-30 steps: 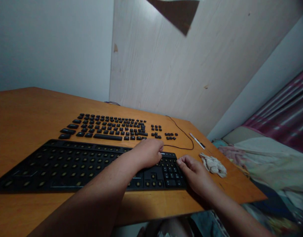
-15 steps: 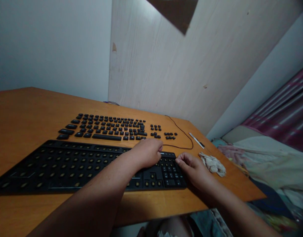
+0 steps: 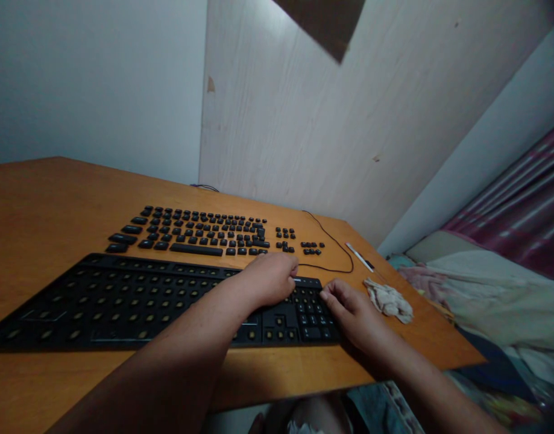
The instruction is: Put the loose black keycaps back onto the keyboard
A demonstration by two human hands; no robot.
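Observation:
A black keyboard point(image 3: 123, 301) lies along the front of the wooden desk, most of its key sockets bare. Keycaps point(image 3: 311, 333) sit in part of its number pad at the right end. My left hand point(image 3: 273, 278) rests across the board just left of the number pad, closed, its fingertips curled down out of sight. At the board's right edge my right hand point(image 3: 346, 304) is closed, thumb and forefinger pinched together beside the upper number pad. Whatever either hand grips is too small or hidden to make out.
Behind the keyboard, loose black keycaps point(image 3: 199, 234) lie in rows, with a long space bar key point(image 3: 196, 249) in front. A cable point(image 3: 337, 244) loops behind the number pad. To the right are a crumpled cloth point(image 3: 388, 300) and a thin white stick-like tool point(image 3: 358, 257).
Both hands keep almost the same places on the keyboard. The whole view shifts slightly with the head; the keycaps and the cloth stay put.

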